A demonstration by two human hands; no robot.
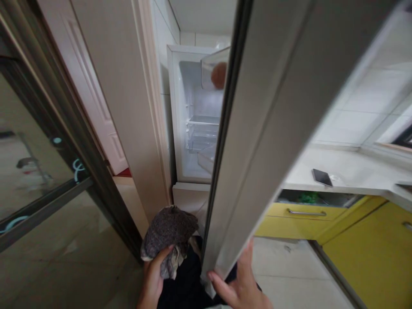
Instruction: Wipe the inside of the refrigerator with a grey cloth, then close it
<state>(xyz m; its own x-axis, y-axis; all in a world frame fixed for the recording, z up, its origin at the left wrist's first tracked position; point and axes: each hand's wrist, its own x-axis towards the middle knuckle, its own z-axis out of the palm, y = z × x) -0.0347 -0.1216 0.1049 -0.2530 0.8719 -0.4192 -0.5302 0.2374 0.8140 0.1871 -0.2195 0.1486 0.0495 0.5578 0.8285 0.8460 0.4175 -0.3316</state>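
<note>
My left hand (154,270) is wrapped round a bunched grey cloth (170,227) with pale edges, its thumb lying over the fabric. My right hand (243,283) grips the lower end of a tall grey-white door (254,141), thumb on the near side and a finger along the right side. A dark strip runs down the door's left edge. Behind it stands an opened white fridge (199,103) with glass shelves, partly hidden by the door. Within a clear bin (206,75) near its top sits a round brown item, probably an egg.
To the left is a dark-framed glass door (48,206), beside a beige door frame (128,86). On the right, a phone (322,177) lies on the white counter (302,167) above yellow cabinets (296,219). Pale floor tiles (286,274) extend below.
</note>
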